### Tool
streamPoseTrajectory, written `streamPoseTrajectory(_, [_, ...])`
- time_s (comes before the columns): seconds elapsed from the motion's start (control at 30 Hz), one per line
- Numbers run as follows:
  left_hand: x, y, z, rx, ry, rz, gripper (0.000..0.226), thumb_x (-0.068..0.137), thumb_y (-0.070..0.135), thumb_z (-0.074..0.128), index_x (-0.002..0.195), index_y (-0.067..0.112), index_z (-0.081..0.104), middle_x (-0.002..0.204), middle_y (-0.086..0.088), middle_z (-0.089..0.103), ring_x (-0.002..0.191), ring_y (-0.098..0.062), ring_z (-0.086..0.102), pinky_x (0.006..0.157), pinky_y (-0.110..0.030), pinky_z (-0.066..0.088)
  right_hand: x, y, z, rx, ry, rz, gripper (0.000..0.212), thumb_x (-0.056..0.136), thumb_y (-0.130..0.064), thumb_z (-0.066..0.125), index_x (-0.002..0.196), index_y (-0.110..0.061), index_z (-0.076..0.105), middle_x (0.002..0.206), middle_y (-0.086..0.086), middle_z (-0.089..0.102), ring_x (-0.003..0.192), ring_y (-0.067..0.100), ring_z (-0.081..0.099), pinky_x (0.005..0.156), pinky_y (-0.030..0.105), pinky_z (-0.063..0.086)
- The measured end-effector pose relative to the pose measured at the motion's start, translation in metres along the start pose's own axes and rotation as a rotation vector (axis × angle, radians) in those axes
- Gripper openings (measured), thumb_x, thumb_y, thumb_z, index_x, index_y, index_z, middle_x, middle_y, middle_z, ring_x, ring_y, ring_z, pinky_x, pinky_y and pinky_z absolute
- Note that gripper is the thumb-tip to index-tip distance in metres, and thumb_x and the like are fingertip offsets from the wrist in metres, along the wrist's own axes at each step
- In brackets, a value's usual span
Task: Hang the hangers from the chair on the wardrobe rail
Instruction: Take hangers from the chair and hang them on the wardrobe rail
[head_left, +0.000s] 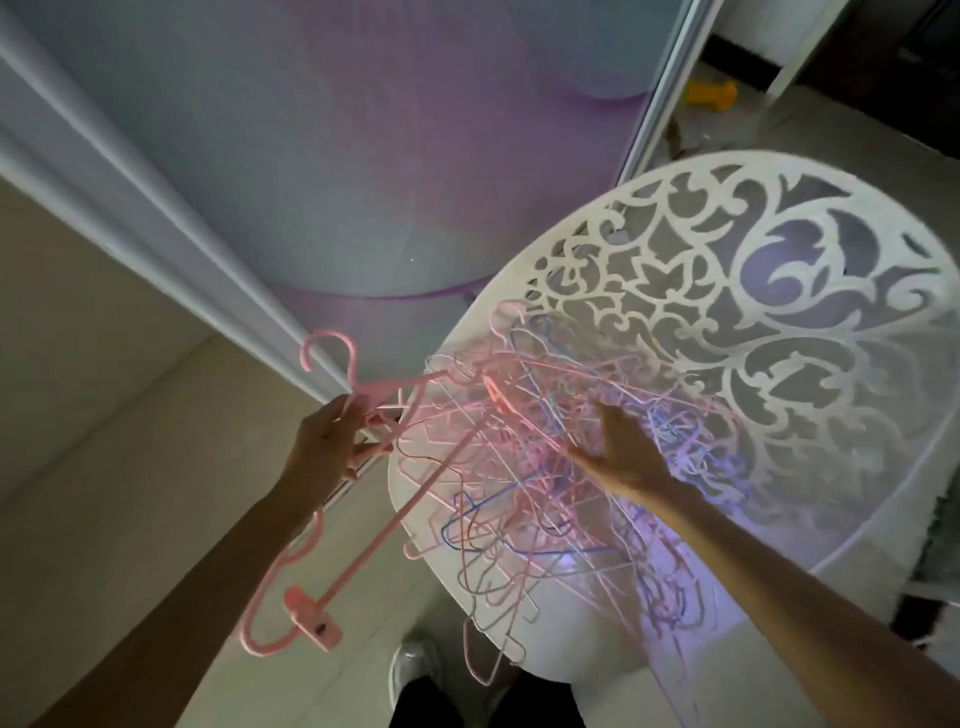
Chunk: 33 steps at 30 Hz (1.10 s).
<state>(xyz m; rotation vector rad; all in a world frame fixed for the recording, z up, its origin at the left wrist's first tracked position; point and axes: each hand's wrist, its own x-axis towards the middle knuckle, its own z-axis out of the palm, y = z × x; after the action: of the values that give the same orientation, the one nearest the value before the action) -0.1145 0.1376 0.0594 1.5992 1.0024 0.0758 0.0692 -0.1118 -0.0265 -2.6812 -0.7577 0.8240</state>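
A left hand (332, 441) is gripping pink hangers (363, 405) at nine o'clock, while the open right hand (621, 447) is reaching, seemingly early on, into the tangled pile (519, 467) covering the chair (779, 312).

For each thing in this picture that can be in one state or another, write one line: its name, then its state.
Left hand: grips the pink clip hanger, lifted off the chair.
Pink clip hanger: held, tilted, hook up, one end hanging low.
Right hand: fingers spread, reaching into the hanger pile, holding nothing clearly.
Hanger pile: tangled, lying on the seat, some overhanging its front edge.
White chair: upright, seat loaded with hangers.
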Motion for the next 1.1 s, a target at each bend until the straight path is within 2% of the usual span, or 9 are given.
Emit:
streamPoseTrajectory(0.1, [0.003, -0.01, 0.003, -0.01, 0.102, 0.0, 0.019, 0.099, 0.026, 0.039, 0.099, 0.019, 0.057, 0.09, 0.0, 0.063, 0.07, -0.012, 0.064, 0.036, -0.01, 0.044, -0.009, -0.004, 0.03, -0.226, -0.125, 0.066, 0.064, 0.091, -0.045, 0.05, 0.144, -0.018, 0.026, 0.147, 0.008, 0.032, 0.129, 0.027, 0.041, 0.106, 0.04, 0.031])
streamPoseTrajectory(0.27, [0.01, -0.007, 0.005, -0.107, 0.02, -0.166, 0.036, 0.098, 0.039, 0.038, 0.113, 0.015, 0.06, 0.104, -0.002, 0.061, 0.085, -0.016, 0.061, 0.051, -0.018, 0.045, -0.009, -0.009, 0.033, -0.29, 0.107, 0.05, 0.028, 0.092, -0.034, 0.049, 0.113, -0.019, 0.058, 0.114, 0.008, 0.061, 0.107, 0.028, 0.059, 0.091, 0.036, 0.042])
streamPoseTrajectory(0.37, [0.009, -0.003, 0.001, -0.156, -0.077, -0.209, 0.039, 0.096, 0.041, 0.041, 0.121, 0.015, 0.056, 0.106, -0.003, 0.058, 0.101, -0.024, 0.057, 0.067, -0.026, 0.044, -0.011, -0.006, 0.025, -0.104, 0.228, 0.08, 0.019, 0.087, -0.027, 0.052, 0.097, -0.019, 0.068, 0.1, 0.01, 0.067, 0.098, 0.03, 0.062, 0.084, 0.036, 0.046])
streamPoseTrajectory(0.47, [0.005, 0.006, -0.003, -0.203, -0.085, -0.233, 0.033, 0.097, 0.036, 0.042, 0.111, 0.011, 0.058, 0.107, -0.005, 0.053, 0.101, -0.024, 0.054, 0.067, -0.027, 0.044, -0.018, -0.007, 0.011, 0.11, 0.326, 0.115, 0.013, 0.086, -0.02, 0.058, 0.087, -0.014, 0.069, 0.092, 0.01, 0.068, 0.091, 0.029, 0.063, 0.082, 0.035, 0.046])
streamPoseTrajectory(0.57, [0.003, 0.02, -0.006, -0.284, -0.11, -0.243, 0.027, 0.1, 0.032, 0.039, 0.092, 0.013, 0.056, 0.102, -0.008, 0.052, 0.085, -0.021, 0.054, 0.069, -0.027, 0.044, -0.024, -0.009, -0.019, 0.399, 0.315, 0.153, 0.013, 0.088, -0.018, 0.06, 0.076, -0.018, 0.064, 0.065, -0.008, 0.066, 0.062, 0.008, 0.059, 0.065, 0.027, 0.042])
streamPoseTrajectory(0.67, [-0.001, 0.036, 0.002, -0.348, -0.17, -0.281, 0.019, 0.098, 0.024, 0.044, 0.098, 0.009, 0.055, 0.102, -0.009, 0.055, 0.094, -0.027, 0.059, 0.081, -0.036, 0.05, -0.039, -0.025, -0.05, 0.635, 0.288, 0.088, 0.025, 0.087, -0.017, 0.063, 0.067, -0.029, 0.058, 0.041, -0.015, 0.054, 0.042, -0.002, 0.05, 0.053, 0.018, 0.038])
streamPoseTrajectory(0.77, [-0.007, 0.05, 0.023, -0.366, -0.229, -0.294, 0.027, 0.095, 0.026, 0.051, 0.112, 0.006, 0.053, 0.096, -0.004, 0.057, 0.092, -0.028, 0.063, 0.074, -0.036, 0.056, -0.056, -0.061, -0.069, 0.755, 0.111, -0.014, 0.026, 0.088, -0.012, 0.061, 0.068, -0.028, 0.058, 0.048, -0.014, 0.056, 0.047, -0.006, 0.05, 0.063, 0.021, 0.039])
streamPoseTrajectory(0.93, [-0.025, 0.064, 0.059, -0.304, -0.346, -0.28, 0.05, 0.078, 0.05, 0.064, 0.11, 0.013, 0.051, 0.098, -0.005, 0.061, 0.091, -0.025, 0.064, 0.07, -0.036, 0.055, -0.093, -0.112, -0.068, 0.544, -0.181, -0.233, 0.029, 0.099, -0.023, 0.042, 0.071, -0.027, 0.052, 0.059, -0.008, 0.055, 0.062, 0.014, 0.056, 0.071, 0.03, 0.046])
streamPoseTrajectory(1.1, [-0.033, 0.043, 0.055, -0.29, -0.364, -0.255, 0.003, 0.09, 0.014, 0.059, 0.088, 0.013, 0.06, 0.089, -0.007, 0.063, 0.077, -0.022, 0.064, 0.075, -0.036, 0.054, -0.115, -0.128, -0.04, 0.52, -0.194, -0.303, 0.023, 0.096, -0.035, 0.045, 0.113, -0.027, 0.058, 0.099, -0.001, 0.07, 0.072, 0.007, 0.066, 0.075, 0.03, 0.055])
